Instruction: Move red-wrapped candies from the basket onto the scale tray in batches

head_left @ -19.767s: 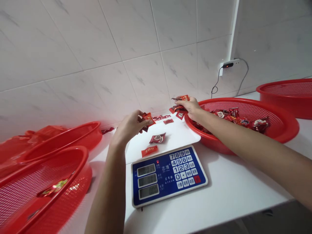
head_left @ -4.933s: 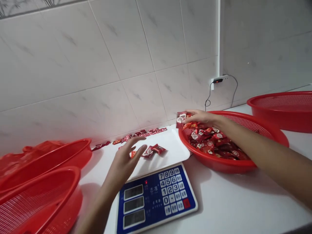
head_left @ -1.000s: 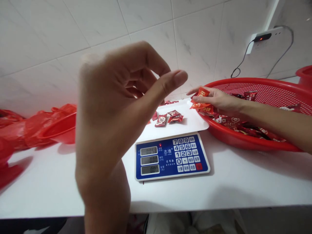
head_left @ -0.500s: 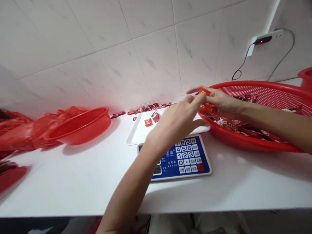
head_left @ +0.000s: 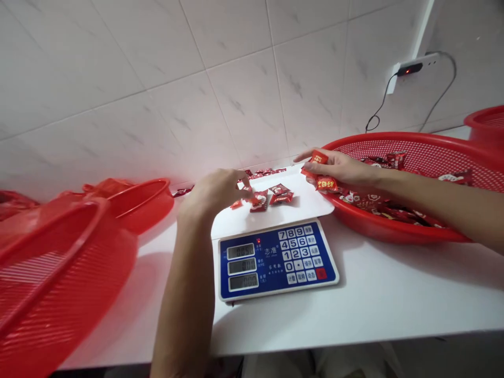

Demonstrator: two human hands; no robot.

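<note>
Over the white scale tray (head_left: 275, 220), my left hand (head_left: 218, 191) has its fingers curled in a pinch around a small red wrapped candy (head_left: 251, 197). Dark red wrapped candies (head_left: 281, 193) lie on the tray to the right of these fingertips. At the tray's right end, my right hand (head_left: 336, 169) is closed on several red wrapped candies (head_left: 326, 184) with gold lettering. The scale's blue panel (head_left: 275, 260) shows keys and three small displays in front of the tray. My right forearm passes over a red mesh basket (head_left: 394, 236) of wrapped candies.
A large red mesh basket (head_left: 59, 273) stands tilted at the left, in front of a red basin (head_left: 151, 210) and red plastic bags (head_left: 59, 210). Loose packets (head_left: 270, 172) line the wall. A power strip (head_left: 417, 65) with cables hangs at right.
My left hand has moved left from my right hand to the tray's left part. More candies lie on the tray. A red mesh basket has come into view at the left.
</note>
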